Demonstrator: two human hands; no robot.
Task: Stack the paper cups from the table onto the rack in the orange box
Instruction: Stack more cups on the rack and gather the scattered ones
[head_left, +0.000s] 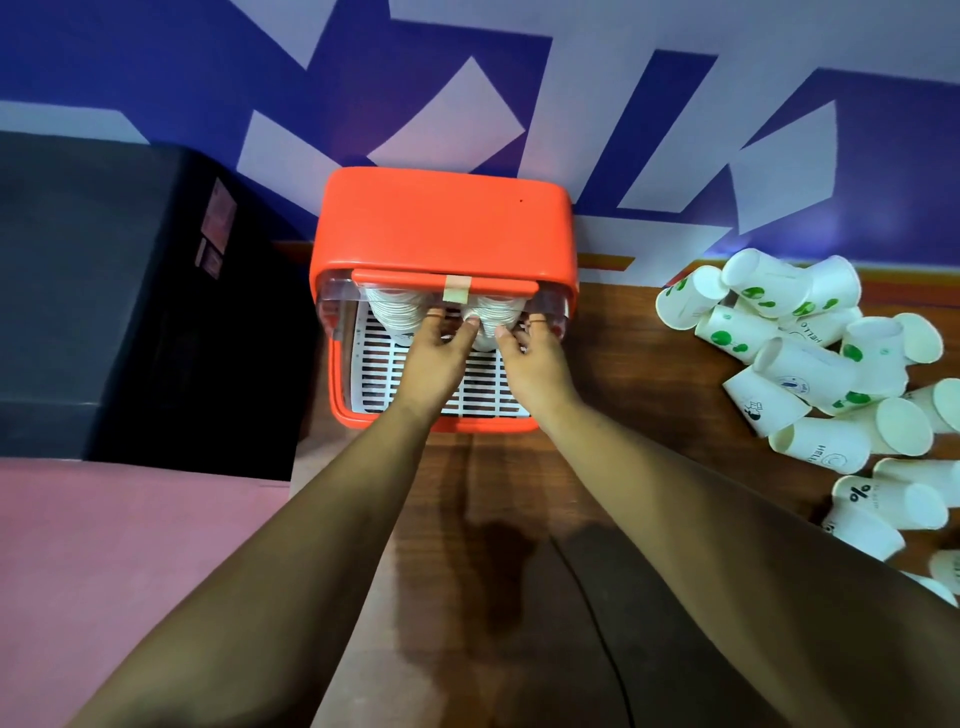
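a: what fills the view?

b: at the back, a wall painted in blue and white angular shapes (156, 52). below it, a brown wooden table (649, 364). a large matte black box (104, 286) stands off the table's left edge.

a: and the task's things?

b: a rounded orange plastic box (441, 218) stands at the table's far edge against the wall, open side facing the camera. to its right, well apart, a loose heap of white paper cups (810, 364) lies on the table, most tipped on their sides, some with green prints.

a: what is inside the box?

b: a white slatted plastic rack (379, 369) covers its floor. at the back of the rack stand two stacks of nested white paper cups, the left stack (395, 312) and the right stack (493, 317).

a: the hands?

b: two bare arms reach in. the left hand (436, 353) has its fingers spread apart, tips touching the cups between the stacks. the right hand (535, 364) has thumb and fingers on either side of the right stack; i cannot tell whether they clamp it.

a: anything smaller?

b: a strip of beige tape (457, 289) on the box's upper front edge.
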